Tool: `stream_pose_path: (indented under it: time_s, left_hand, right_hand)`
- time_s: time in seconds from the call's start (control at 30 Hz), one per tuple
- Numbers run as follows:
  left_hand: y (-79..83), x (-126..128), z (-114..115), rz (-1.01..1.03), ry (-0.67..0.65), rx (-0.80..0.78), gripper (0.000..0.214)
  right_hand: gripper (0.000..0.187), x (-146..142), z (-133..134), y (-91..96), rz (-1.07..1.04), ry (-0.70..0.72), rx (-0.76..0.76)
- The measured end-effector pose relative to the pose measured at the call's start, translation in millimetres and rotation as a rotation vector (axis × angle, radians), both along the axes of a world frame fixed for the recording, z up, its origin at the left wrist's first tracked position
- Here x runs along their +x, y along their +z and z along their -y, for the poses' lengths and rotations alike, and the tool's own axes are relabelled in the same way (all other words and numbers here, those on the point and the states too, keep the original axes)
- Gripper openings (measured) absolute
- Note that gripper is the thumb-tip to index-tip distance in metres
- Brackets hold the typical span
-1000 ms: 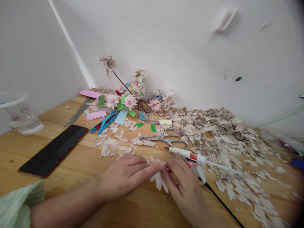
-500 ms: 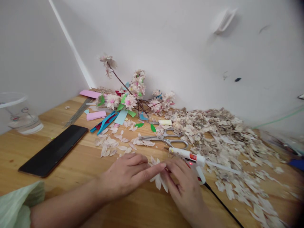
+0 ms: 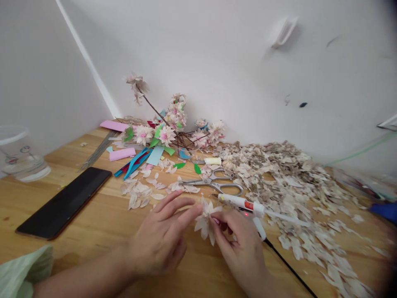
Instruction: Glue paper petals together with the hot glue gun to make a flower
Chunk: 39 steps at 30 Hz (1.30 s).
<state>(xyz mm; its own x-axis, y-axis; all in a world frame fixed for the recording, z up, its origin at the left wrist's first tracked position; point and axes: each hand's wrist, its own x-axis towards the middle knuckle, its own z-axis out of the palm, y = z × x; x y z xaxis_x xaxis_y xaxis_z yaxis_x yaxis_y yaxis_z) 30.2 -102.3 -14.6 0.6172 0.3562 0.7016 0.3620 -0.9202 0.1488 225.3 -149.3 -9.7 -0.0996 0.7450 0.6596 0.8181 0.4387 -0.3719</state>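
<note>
A pale, many-petalled handmade flower [image 3: 204, 221] is pinched at its right side between the thumb and index finger of my right hand [image 3: 242, 244]. My left hand [image 3: 164, 234] is just left of the flower with its fingers spread, one fingertip at a petal's edge; whether it touches, I cannot tell. Just beyond my right hand lies a white glue gun [image 3: 238, 201] with a red light lit and a glue stick out of its back. Silver scissors [image 3: 214, 182] lie open behind it. Loose pale petals [image 3: 139, 192] are scattered beyond my left hand.
A large heap of dried petals [image 3: 279, 165] covers the right side. Finished flowers on a branch [image 3: 166, 134] stand at the wall. A phone [image 3: 65, 203] and a clear plastic cup [image 3: 23, 159] are on the left. The glue gun's black cord [image 3: 288, 265] runs toward the front.
My left hand has drawn back leftward from my right fingers, its fingers now spread. The flower shows more fully, still in my right hand. The whole view has shifted slightly.
</note>
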Motion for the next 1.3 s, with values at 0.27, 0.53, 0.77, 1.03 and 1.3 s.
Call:
stream_pose_path:
  time_s: [0.27, 0.53, 0.77, 1.03, 1.3]
  left_hand:
    - [-11.7, 8.8, 0.8, -0.054, 0.002, 0.037, 0.061]
    - [-11.6, 8.2, 0.6, -0.079, -0.044, 0.035, 0.059]
    - [-14.6, 6.7, -1.7, -0.061, -0.105, -0.068, 0.065]
    - [-14.1, 6.9, -1.3, 0.086, -0.142, -0.254, 0.081]
    - [-12.4, 5.3, 1.1, 0.082, -0.119, -0.227, 0.079]
  right_hand:
    - [0.016, -1.4, -1.0, -4.2, -0.025, 0.013, -0.010]
    - [0.016, -2.2, 3.1, -5.8, -0.009, 0.035, -0.010]
    - [0.015, -3.6, 3.3, -4.3, -0.024, 0.058, 0.009]
    - [0.012, -3.7, 1.9, -7.4, -0.054, 0.044, 0.035]
    - [0.013, -2.3, 2.8, -9.1, -0.042, 0.027, 0.028]
